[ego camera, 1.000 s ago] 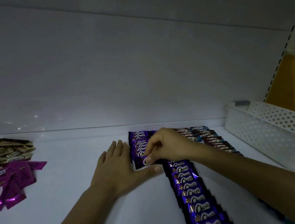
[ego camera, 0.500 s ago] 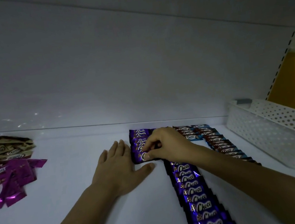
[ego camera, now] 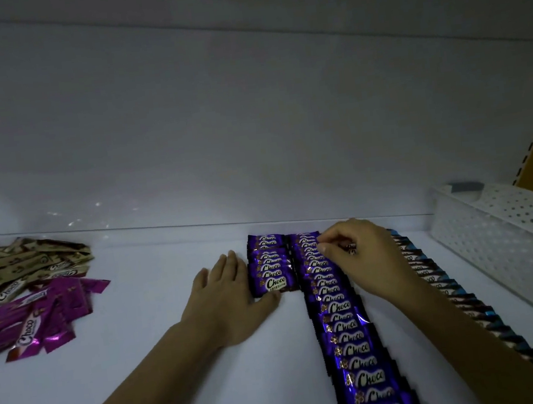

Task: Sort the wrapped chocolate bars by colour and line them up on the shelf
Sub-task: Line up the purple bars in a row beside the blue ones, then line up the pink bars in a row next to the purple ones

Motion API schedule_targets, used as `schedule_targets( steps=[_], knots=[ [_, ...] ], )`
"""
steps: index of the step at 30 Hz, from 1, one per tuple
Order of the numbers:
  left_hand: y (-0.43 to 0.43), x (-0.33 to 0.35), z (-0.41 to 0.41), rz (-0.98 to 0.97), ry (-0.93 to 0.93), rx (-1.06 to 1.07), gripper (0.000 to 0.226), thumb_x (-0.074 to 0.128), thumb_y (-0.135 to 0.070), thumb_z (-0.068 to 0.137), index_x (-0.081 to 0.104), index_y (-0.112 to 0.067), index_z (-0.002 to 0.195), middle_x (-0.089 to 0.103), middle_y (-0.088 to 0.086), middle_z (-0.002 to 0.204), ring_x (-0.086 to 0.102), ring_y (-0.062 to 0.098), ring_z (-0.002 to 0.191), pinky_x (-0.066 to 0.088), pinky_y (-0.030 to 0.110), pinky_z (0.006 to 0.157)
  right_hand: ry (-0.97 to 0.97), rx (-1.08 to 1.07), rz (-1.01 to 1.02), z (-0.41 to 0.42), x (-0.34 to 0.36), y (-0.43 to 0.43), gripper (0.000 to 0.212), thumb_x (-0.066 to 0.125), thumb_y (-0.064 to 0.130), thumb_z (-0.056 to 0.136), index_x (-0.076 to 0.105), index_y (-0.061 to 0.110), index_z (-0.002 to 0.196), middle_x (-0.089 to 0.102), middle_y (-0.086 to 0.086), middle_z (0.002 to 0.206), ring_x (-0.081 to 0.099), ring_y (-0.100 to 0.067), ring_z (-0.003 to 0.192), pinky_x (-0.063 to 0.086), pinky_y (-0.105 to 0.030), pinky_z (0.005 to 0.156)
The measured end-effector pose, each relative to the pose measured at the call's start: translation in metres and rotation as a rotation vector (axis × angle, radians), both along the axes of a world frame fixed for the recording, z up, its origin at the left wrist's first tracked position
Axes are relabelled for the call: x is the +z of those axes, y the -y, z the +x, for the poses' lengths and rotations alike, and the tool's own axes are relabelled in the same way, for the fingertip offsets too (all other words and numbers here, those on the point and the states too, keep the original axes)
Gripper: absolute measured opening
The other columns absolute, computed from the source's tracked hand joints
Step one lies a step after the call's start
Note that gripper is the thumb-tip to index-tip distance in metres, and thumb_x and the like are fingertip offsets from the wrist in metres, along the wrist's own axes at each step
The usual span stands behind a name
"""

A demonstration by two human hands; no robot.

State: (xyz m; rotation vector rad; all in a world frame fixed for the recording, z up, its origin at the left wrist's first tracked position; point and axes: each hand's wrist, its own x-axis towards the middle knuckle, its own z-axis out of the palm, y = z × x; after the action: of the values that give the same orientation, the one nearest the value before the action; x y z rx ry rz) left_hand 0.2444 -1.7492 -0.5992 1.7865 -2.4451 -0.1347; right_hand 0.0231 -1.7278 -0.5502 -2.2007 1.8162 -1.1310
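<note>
Two rows of purple "Choco" bars lie on the white shelf (ego camera: 144, 365): a short row (ego camera: 270, 269) near the back and a long row (ego camera: 349, 328) running toward me. My left hand (ego camera: 229, 295) lies flat on the shelf, its fingers along the short row's left side and its thumb under the front bar. My right hand (ego camera: 367, 256) is curled over the far end of the long row, thumb and forefinger pinching a purple bar's edge there. A row of brown-and-blue bars (ego camera: 469, 306) runs along the right, partly hidden by my right forearm.
Loose magenta bars (ego camera: 39, 320) and gold-brown bars (ego camera: 23, 266) lie in piles at the far left. A white perforated basket (ego camera: 513, 250) stands at the right end of the shelf. The shelf's back wall rises just behind the rows.
My right hand let go of the short row's front bar and moved right onto the far end of the long purple row. My left hand stayed flat beside the short row.
</note>
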Motion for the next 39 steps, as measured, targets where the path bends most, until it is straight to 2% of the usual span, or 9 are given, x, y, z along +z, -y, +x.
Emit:
schedule_targets(
  steps=[2, 7, 12, 17, 22, 25, 30, 34, 39],
  knots=[
    [0.001, 0.002, -0.002, -0.001, 0.039, 0.006, 0.089, 0.022, -0.070, 0.090, 0.004, -0.010, 0.154, -0.001, 0.008, 0.162, -0.003, 0.018, 0.149, 0.005, 0.041, 0.118, -0.087, -0.017, -0.017, 0.003, -0.002, -0.002, 0.015, 0.064, 0.033, 0.087, 0.071, 0.024, 0.096, 0.066, 0.008, 0.093, 0.058, -0.012, 0.093, 0.045, -0.041, 0.090],
    [0.006, 0.008, -0.007, 0.041, 0.051, 0.023, 0.099, 0.016, -0.074, 0.079, 0.004, -0.010, 0.153, 0.000, 0.008, 0.162, 0.000, 0.017, 0.149, 0.006, 0.042, 0.117, -0.242, -0.045, -0.113, 0.010, -0.005, -0.006, 0.018, 0.057, 0.039, 0.091, 0.068, 0.029, 0.101, 0.064, 0.010, 0.100, 0.052, -0.011, 0.100, 0.025, -0.027, 0.086],
    [0.007, 0.003, -0.006, 0.020, -0.025, 0.033, 0.103, 0.014, -0.078, 0.073, 0.007, -0.013, 0.154, 0.003, 0.005, 0.162, 0.001, 0.015, 0.148, 0.004, 0.040, 0.116, -0.284, -0.047, -0.106, 0.010, -0.006, -0.007, 0.022, 0.053, 0.042, 0.092, 0.066, 0.030, 0.105, 0.063, 0.009, 0.103, 0.051, -0.011, 0.101, 0.027, -0.031, 0.091],
    [0.007, -0.001, -0.005, -0.085, -0.198, 0.049, 0.108, 0.020, -0.089, 0.072, 0.009, -0.019, 0.154, 0.011, -0.001, 0.162, 0.012, 0.015, 0.147, 0.011, 0.040, 0.116, -0.300, -0.024, -0.069, 0.012, -0.013, -0.005, 0.022, 0.053, 0.042, 0.092, 0.065, 0.031, 0.107, 0.063, 0.011, 0.104, 0.050, -0.010, 0.102, 0.026, -0.031, 0.095],
    [0.001, 0.007, -0.005, -0.178, -0.292, 0.001, 0.089, 0.022, -0.077, 0.077, 0.025, -0.026, 0.149, 0.036, -0.006, 0.152, 0.029, 0.014, 0.140, 0.019, 0.041, 0.114, -0.324, 0.009, -0.017, 0.015, -0.014, -0.002, 0.023, 0.054, 0.034, 0.093, 0.064, 0.028, 0.113, 0.063, 0.006, 0.111, 0.052, -0.013, 0.106, 0.028, -0.031, 0.095],
    [-0.004, 0.011, 0.000, -0.266, -0.243, 0.022, 0.062, 0.030, -0.056, 0.097, 0.026, -0.024, 0.150, 0.028, -0.006, 0.157, 0.022, 0.012, 0.143, 0.014, 0.040, 0.117, -0.260, 0.072, 0.016, 0.015, -0.005, -0.002, 0.033, 0.053, 0.027, 0.092, 0.057, 0.023, 0.124, 0.057, -0.002, 0.123, 0.050, -0.020, 0.113, 0.034, -0.033, 0.098],
    [-0.029, 0.038, 0.041, -0.394, -0.109, 0.038, 0.056, 0.032, -0.047, 0.100, 0.025, -0.024, 0.151, 0.023, -0.004, 0.159, 0.020, 0.014, 0.145, 0.013, 0.037, 0.117, -0.287, 0.116, 0.020, 0.016, 0.015, -0.008, 0.048, 0.055, 0.035, 0.091, 0.045, 0.023, 0.136, 0.046, -0.002, 0.140, 0.041, -0.021, 0.127, 0.028, -0.034, 0.103],
    [-0.057, 0.051, 0.079, -0.396, -0.005, 0.118, 0.060, 0.032, -0.051, 0.098, 0.023, -0.023, 0.151, 0.019, -0.001, 0.160, 0.020, 0.018, 0.145, 0.016, 0.042, 0.116, -0.163, 0.247, 0.049, 0.035, 0.040, -0.021, 0.045, 0.061, 0.037, 0.089, 0.051, 0.022, 0.130, 0.049, -0.002, 0.135, 0.044, -0.020, 0.124, 0.034, -0.036, 0.104],
    [-0.088, 0.050, 0.092, -0.337, -0.050, 0.262, 0.061, 0.044, -0.051, 0.095, 0.031, -0.023, 0.148, 0.021, 0.003, 0.159, 0.023, 0.024, 0.144, 0.025, 0.046, 0.115, 0.099, 0.425, 0.064, 0.095, 0.040, -0.047, 0.030, 0.063, 0.031, 0.088, 0.060, 0.021, 0.116, 0.058, -0.001, 0.120, 0.054, -0.015, 0.110, 0.045, -0.033, 0.094]
  ],
)
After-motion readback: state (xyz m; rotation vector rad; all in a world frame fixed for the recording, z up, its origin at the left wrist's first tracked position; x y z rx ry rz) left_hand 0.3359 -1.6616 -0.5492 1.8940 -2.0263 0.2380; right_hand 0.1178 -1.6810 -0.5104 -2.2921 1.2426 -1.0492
